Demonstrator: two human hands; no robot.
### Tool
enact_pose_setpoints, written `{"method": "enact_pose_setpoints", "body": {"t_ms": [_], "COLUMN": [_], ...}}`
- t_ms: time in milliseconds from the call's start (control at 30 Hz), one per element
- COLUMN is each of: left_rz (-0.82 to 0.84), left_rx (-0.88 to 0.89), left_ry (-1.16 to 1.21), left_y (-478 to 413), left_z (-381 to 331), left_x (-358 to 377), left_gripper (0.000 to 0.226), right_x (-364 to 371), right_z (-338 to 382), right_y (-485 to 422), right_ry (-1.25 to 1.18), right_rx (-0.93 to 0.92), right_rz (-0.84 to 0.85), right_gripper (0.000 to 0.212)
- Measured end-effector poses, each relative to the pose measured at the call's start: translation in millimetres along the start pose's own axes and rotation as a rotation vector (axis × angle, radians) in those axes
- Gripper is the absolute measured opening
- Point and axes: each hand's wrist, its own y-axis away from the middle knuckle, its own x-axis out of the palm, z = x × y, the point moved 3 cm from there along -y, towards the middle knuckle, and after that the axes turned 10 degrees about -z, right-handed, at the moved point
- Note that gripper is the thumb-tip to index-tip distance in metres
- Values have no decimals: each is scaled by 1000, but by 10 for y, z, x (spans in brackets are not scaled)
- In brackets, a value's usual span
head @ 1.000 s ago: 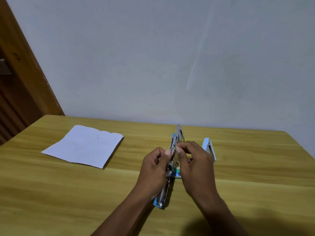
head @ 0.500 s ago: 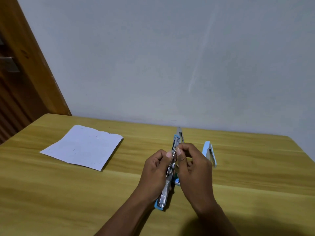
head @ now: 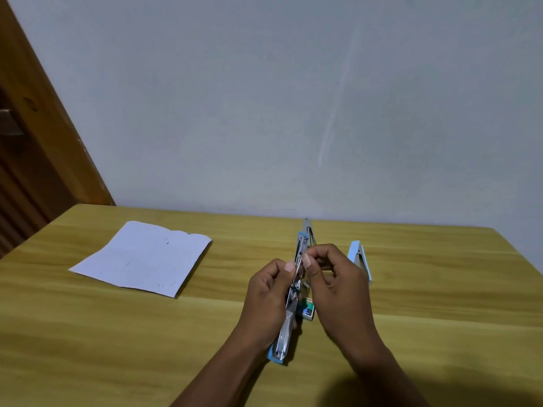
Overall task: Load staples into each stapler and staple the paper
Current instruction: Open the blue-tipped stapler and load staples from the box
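A light-blue stapler [head: 283, 336], swung open flat with its metal channel up, is gripped in my left hand [head: 269, 298] over the middle of the table. My right hand [head: 338, 286] pinches something small at the channel's upper part; it looks like a strip of staples, too small to tell. Between my hands a small green and white staple box [head: 307, 311] lies on the table. A second light-blue stapler [head: 359, 258] stands closed just right of my right hand. A white sheet of paper [head: 144, 257] lies flat at the left.
The wooden table [head: 117, 333] ends against a pale wall at the back. A brown wooden door frame [head: 44, 127] rises at the far left. The table's right corner [head: 499, 239] is near the second stapler.
Both hands stay on the open stapler with hardly any movement. The camera has tilted slightly, shifting the scene a little in the frame.
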Motion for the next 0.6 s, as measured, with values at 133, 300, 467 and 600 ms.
{"method": "enact_pose_setpoints", "body": {"t_ms": [133,300,467,600], "left_rz": [9,21,21,15], "left_rx": [-7,-13,-27,-30], "left_ry": [0,8,3,4], "left_y": [29,64,81,99], "left_z": [-40,-74,-95,-121], "left_x": [-7,16,36,50], "left_gripper": [30,29,28,26], "right_x": [-5,-24,-30,-19], "right_z": [7,39,15,5], "right_y": [-11,-35,15,15], "right_ry": [0,111,-3,-243], "right_rx": [19,-114,31,288], "right_rz": [29,73,-2,23], "right_gripper": [9,10,10,6]}}
